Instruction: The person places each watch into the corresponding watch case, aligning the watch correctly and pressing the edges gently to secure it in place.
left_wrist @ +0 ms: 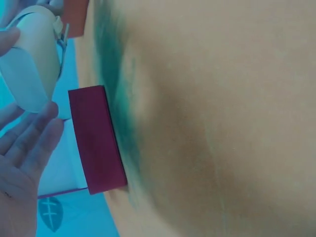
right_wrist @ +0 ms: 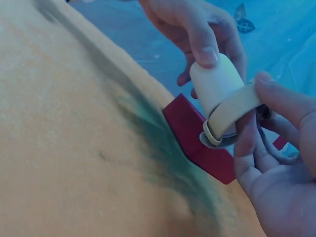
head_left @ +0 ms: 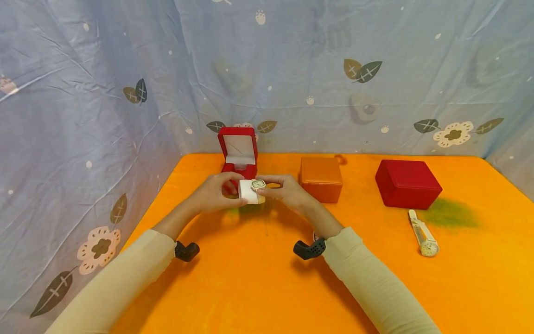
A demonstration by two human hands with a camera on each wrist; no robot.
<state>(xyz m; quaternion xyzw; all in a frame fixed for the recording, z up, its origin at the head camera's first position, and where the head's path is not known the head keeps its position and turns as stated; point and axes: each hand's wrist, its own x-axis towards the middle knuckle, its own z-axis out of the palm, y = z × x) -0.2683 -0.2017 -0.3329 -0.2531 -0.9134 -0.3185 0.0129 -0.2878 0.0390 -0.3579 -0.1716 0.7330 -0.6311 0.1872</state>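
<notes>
Pillow (head_left: 247, 193) is in front of the open box (head_left: 237, 131); my left hand (head_left: 214, 192) pinches it, and my right hand (head_left: 289, 192) pinches the watch (head_left: 258, 184) looped round its end. If I hold too loosely, I think the watch could slip off and fall

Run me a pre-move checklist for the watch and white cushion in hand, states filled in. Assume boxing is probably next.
1. Left hand holding the white cushion: ok, pinched between thumb and fingers.
2. Right hand on the held watch: ok, gripping it against the cushion.
3. Strap fully fastened: cannot tell, fingers cover part of it.
4. Open red box ready: ok, lid up.
5. Cushion seated in that box: not ok, in hand.
6. Spare white watch out of the way: ok, lying apart, far right.
</notes>
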